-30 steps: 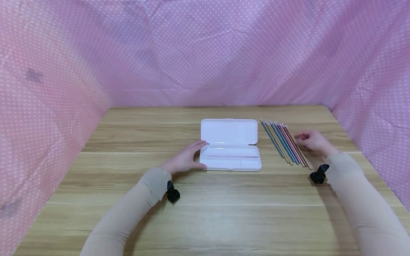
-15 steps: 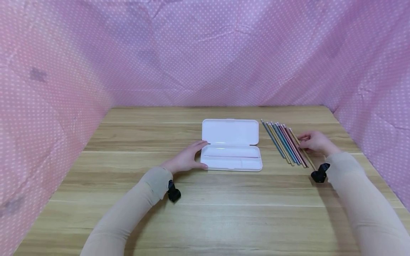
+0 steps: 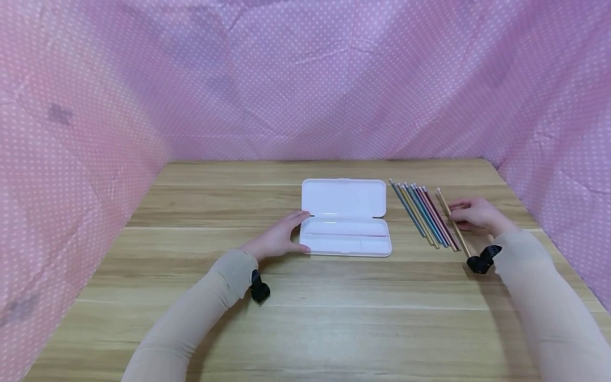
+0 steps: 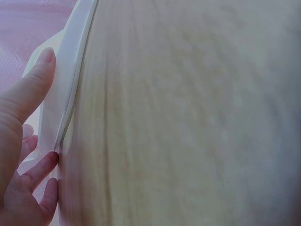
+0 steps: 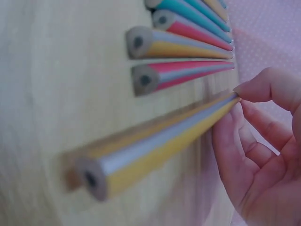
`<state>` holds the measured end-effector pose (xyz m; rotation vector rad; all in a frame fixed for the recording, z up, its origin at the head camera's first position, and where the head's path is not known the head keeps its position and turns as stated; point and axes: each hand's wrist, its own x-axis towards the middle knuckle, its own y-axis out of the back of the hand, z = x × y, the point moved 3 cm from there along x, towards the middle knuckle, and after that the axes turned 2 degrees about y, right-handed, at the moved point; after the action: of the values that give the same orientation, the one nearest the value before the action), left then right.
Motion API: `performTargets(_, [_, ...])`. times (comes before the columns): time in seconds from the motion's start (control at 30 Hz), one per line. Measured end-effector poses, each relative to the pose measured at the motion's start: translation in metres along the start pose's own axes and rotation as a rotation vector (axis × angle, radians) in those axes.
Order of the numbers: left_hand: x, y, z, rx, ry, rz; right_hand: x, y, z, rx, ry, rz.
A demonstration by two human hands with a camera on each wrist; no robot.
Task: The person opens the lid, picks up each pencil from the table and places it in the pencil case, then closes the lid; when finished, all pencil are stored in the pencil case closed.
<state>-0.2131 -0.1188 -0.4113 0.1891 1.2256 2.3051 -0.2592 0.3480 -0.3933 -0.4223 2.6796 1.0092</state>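
Note:
A white pencil case (image 3: 343, 198) lies with its lid folded back, a thin reddish line running along its lower tray. My left hand (image 3: 277, 236) spans the case's left end, thumb at the front corner and fingertips by the hinge. In the left wrist view, thumb and fingers lie against the case's side (image 4: 70, 70). On the right, my right hand (image 3: 477, 215) pinches a gold pencil (image 3: 460, 233) between thumb and fingers. The right wrist view shows this pencil's unsharpened end (image 5: 92, 179) close to the camera, a shadow beneath it.
Several unsharpened pencils (image 3: 429, 214) in blue, gold and pink lie slanted side by side between the case and my right hand. The wooden table (image 3: 334, 307) carries everything. Pink dotted cloth (image 3: 305, 79) hangs behind and at both sides.
My right hand has drawn the gold pencil away from the row to the right, opening a gap. My left hand has stayed at the case.

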Motion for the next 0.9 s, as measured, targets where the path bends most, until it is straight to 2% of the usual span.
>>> performTargets(0.17, [-0.001, -0.001, -0.001, -0.007, -0.009, 0.002, -0.001, -0.001, -0.005, 0.01, 0.041, 0.009])
performTargets(0.4, [-0.001, -0.002, 0.0, -0.032, 0.002, -0.006, -0.006, -0.006, -0.025, -0.11, 0.114, 0.056])
performTargets(0.53, [-0.001, -0.002, 0.0, -0.03, 0.01, -0.003, -0.008, -0.016, -0.042, -0.049, 0.155, 0.035])
performTargets(0.7, [-0.001, -0.002, 0.0, -0.022, 0.015, -0.005, -0.01, -0.03, -0.062, 0.06, 0.162, -0.002])
performTargets(0.9, [-0.001, 0.0, 0.001, -0.011, 0.006, 0.006, -0.014, -0.046, -0.084, 0.023, 0.24, -0.023])
